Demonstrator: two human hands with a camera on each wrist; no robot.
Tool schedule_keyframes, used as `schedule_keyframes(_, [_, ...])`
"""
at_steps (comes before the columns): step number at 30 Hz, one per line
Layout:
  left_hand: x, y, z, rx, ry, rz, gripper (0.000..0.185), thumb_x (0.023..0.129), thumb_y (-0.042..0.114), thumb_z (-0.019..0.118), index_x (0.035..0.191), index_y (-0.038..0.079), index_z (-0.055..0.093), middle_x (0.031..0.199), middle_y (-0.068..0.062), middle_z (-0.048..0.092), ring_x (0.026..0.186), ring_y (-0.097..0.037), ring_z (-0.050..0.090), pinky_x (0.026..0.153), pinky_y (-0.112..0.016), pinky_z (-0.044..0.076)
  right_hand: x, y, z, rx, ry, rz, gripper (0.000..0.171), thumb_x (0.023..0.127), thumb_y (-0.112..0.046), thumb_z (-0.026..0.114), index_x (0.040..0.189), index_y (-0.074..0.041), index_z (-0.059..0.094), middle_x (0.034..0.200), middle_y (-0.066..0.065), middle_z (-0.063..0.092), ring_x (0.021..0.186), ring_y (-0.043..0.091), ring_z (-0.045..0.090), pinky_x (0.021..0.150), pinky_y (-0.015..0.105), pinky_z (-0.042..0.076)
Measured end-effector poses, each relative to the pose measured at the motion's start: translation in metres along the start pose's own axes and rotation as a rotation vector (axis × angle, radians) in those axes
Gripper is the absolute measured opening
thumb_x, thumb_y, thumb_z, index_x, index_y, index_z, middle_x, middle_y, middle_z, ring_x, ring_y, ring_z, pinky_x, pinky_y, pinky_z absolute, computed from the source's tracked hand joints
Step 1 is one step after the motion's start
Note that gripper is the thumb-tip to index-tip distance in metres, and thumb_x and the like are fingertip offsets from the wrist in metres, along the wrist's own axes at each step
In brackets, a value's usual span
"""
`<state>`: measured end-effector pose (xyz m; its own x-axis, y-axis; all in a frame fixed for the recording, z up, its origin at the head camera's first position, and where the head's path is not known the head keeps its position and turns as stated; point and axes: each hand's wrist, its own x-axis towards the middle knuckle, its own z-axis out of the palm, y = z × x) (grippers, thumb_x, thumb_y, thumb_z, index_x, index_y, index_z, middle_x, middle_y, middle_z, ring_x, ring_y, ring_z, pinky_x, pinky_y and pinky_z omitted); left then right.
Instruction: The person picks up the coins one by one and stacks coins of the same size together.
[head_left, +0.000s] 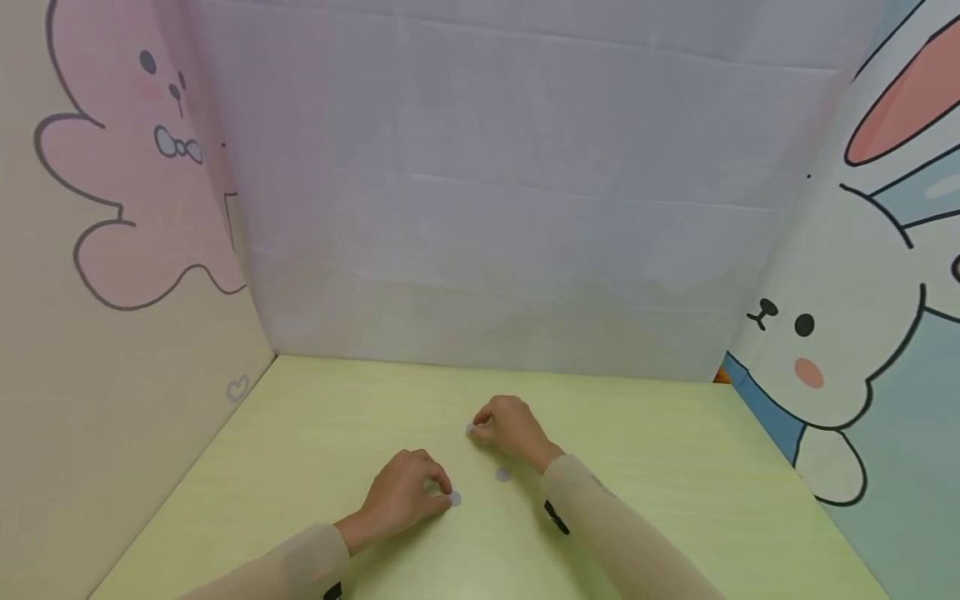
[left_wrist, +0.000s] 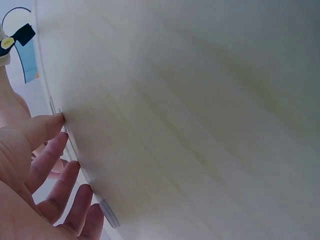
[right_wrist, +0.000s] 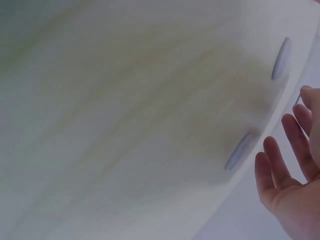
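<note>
Three small grey discs are on or just above the pale yellow-green table (head_left: 315,433). My left hand (head_left: 405,496) rests on the table with loosely bent fingers, its fingertips (left_wrist: 82,197) right beside one disc (head_left: 455,498) (left_wrist: 109,215) without gripping it. My right hand (head_left: 510,427) is farther back, thumb and forefinger pinching a second disc (head_left: 471,429), which shows only as a thin edge (right_wrist: 298,98) in the right wrist view. The third disc (head_left: 502,474) lies flat between the two hands, free of both. The right wrist view shows two discs flat on the table (right_wrist: 240,150) (right_wrist: 281,59).
Upright panels close the table in on three sides: a plain white one (head_left: 510,208) at the back, a pink cartoon panel (head_left: 127,208) on the left and a rabbit cartoon panel (head_left: 847,333) on the right. Both forearms wear sheer beige sleeves.
</note>
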<state>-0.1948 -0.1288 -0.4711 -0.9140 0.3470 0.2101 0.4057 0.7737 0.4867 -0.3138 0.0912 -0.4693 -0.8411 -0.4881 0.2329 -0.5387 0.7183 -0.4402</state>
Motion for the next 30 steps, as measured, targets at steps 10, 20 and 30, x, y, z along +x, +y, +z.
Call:
schedule_keyframes(10, [0.0,0.005,-0.006,-0.009,-0.016,-0.018,0.012,0.083,0.031,0.093,0.083,0.026,0.082,0.098,0.008,0.072,0.095,-0.017,0.061,0.081,-0.042,0.056,-0.023,-0.005,-0.014,0.068,0.0,-0.119,0.012,0.093,-0.02,0.084,0.097,-0.009,0.084,0.095,0.002,0.08,0.093,0.021,0.075,0.086,0.038,0.06])
schedule_keyframes(20, [0.0,0.007,-0.007,-0.005,-0.021,-0.021,0.014,0.083,0.034,0.092,0.082,0.026,0.082,0.099,0.007,0.072,0.095,-0.018,0.061,0.082,-0.043,0.056,-0.049,-0.013,-0.02,0.064,-0.031,-0.152,0.009,0.092,-0.022,0.085,0.094,-0.013,0.085,0.093,-0.002,0.079,0.089,0.017,0.073,0.082,0.032,0.058])
schedule_keyframes(30, [0.0,-0.006,0.006,-0.025,-0.009,-0.02,0.014,0.083,0.035,0.092,0.082,0.027,0.081,0.097,0.01,0.07,0.095,-0.016,0.06,0.082,-0.041,0.055,-0.068,-0.013,-0.007,0.083,-0.024,-0.162,0.009,0.091,-0.021,0.086,0.094,-0.012,0.085,0.092,-0.002,0.079,0.087,0.015,0.073,0.082,0.03,0.057])
